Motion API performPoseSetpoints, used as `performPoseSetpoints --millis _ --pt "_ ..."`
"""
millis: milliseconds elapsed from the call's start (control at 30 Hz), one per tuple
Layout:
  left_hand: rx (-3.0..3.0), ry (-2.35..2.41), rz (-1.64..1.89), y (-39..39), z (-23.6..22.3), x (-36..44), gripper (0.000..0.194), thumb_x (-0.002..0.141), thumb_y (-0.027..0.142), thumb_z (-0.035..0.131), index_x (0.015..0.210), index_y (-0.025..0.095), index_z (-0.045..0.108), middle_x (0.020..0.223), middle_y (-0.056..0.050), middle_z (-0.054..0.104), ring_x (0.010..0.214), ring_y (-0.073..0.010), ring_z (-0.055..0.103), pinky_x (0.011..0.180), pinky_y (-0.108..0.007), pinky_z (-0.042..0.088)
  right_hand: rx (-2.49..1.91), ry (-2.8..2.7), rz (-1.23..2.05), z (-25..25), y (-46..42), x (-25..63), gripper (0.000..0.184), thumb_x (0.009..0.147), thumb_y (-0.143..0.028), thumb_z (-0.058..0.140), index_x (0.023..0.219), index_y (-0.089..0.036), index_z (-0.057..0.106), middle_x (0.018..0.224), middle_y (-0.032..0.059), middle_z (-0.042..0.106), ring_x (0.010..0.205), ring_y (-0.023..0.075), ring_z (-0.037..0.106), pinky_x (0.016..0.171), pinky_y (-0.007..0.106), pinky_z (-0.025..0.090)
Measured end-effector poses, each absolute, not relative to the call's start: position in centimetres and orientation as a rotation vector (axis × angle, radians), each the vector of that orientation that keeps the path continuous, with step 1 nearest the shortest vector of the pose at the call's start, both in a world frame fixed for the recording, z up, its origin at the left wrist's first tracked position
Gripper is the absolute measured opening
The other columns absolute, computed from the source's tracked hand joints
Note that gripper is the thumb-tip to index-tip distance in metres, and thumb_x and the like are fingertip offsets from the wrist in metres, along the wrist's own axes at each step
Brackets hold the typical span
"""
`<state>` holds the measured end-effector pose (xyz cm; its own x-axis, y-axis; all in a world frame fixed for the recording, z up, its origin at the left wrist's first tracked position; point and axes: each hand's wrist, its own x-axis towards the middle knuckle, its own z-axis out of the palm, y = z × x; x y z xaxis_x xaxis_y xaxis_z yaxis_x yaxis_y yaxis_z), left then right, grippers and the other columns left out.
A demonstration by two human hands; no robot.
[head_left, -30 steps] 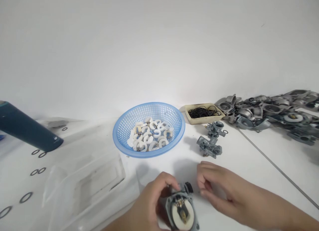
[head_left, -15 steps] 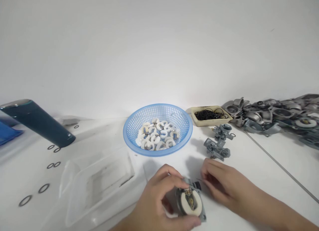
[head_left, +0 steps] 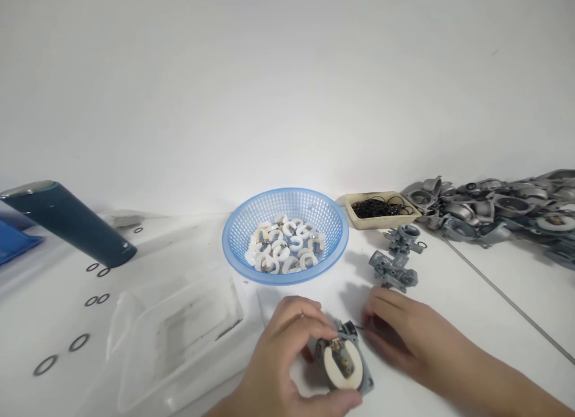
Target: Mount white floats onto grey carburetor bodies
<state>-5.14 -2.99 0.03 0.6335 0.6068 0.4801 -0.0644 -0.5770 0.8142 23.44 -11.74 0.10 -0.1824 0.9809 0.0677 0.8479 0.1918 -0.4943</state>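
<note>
My left hand (head_left: 287, 357) grips a grey metal carburetor (head_left: 367, 378) by its edges, fingers at the top and thumb at the bottom. A white U-shaped float (head_left: 331, 369) sits in its upturned open side, around small brass parts. Just to the right, my right hand (head_left: 398, 327) is closed in a pinch on a thin dark pin (head_left: 360, 328), whose tip points at the carburetor's upper side. Whether the tip touches the carburetor I cannot tell. Beyond my right hand, two more carburetors (head_left: 393, 270) lie close together on the white table.
A blue basket (head_left: 229, 249) holds several white floats. Behind it on the right is a cream tray (head_left: 359, 222) of black rings, beside a heap of metal bowls (head_left: 507, 207). Left are a clear plastic container (head_left: 135, 369), a dark tumbler (head_left: 76, 225) and scattered black rings (head_left: 79, 343).
The carburetor has turned slightly in my left hand and shifted a little left. My right hand and the pin stay almost where they were.
</note>
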Motion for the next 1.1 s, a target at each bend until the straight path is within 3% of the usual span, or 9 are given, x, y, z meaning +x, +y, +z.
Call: performPoseSetpoints --millis 233,333,467,567,800,1100 --pt "2.109 0.300 1.014 -2.7 0.1 -5.4 0.061 0.082 0.024 0.105 0.134 0.029 0.074 0.125 -0.007 0.071 0.124 -0.0306 0.070 0.104 -0.040 0.063 -1.391 -1.937 0.563 1.8 -12.6 22.4 0.011 0.117 -0.024 0.059 0.110 -0.028 0.067 0.100 0.0020 0.067 0.084 0.0201 0.064 0.073 0.030 0.053" --pt "2.186 0.347 1.078 -3.1 0.0 -5.4 0.066 0.079 0.028 0.111 0.133 0.028 0.074 0.120 -0.006 0.068 0.109 -0.0263 0.069 0.097 -0.039 0.061 -1.184 -1.818 0.690 2.5 -13.0 20.8 0.005 0.116 -0.032 0.067 0.113 -0.028 0.070 0.096 0.0007 0.066 0.082 0.0190 0.065 0.074 0.028 0.056" --pt "2.240 0.389 1.274 -3.5 0.3 -5.3 0.076 0.069 0.035 0.118 0.129 0.027 0.074 0.111 -0.003 0.064 0.097 -0.0232 0.065 0.087 -0.037 0.055 -1.118 -1.711 0.803 2.9 -13.2 18.9 0.024 0.109 -0.049 0.083 0.113 -0.027 0.075 0.092 0.0000 0.066 0.078 0.0182 0.063 0.070 0.027 0.053" --pt "2.257 0.401 1.275 -3.6 0.7 -5.2 0.075 0.069 0.046 0.118 0.127 0.026 0.074 0.106 -0.002 0.062 0.093 -0.0228 0.063 0.082 -0.036 0.051 -1.135 -1.654 0.879 3.2 -13.2 18.4 0.024 0.103 -0.046 0.089 0.108 -0.026 0.077 0.090 -0.0006 0.068 0.075 0.0170 0.062 0.068 0.026 0.051" --pt "2.235 0.448 1.309 -4.2 0.8 -4.9 0.058 0.086 0.061 0.104 0.117 0.025 0.072 0.100 -0.002 0.062 0.090 -0.0232 0.062 0.082 -0.037 0.051 -1.162 -1.653 0.882 4.1 -13.4 18.7 0.016 0.096 -0.031 0.093 0.109 -0.028 0.083 0.093 0.0002 0.081 0.084 0.0200 0.074 0.078 0.027 0.059" --pt "2.256 0.261 1.389 -4.1 0.9 -4.3 0.032 0.115 0.053 0.075 0.116 0.021 0.071 0.095 -0.006 0.069 0.085 -0.0210 0.063 0.079 -0.036 0.055 -1.062 -1.757 0.653 4.3 -13.7 19.0 0.019 0.096 -0.017 0.087 0.110 -0.026 0.078 0.094 0.0038 0.081 0.078 0.0209 0.076 0.073 0.028 0.065"
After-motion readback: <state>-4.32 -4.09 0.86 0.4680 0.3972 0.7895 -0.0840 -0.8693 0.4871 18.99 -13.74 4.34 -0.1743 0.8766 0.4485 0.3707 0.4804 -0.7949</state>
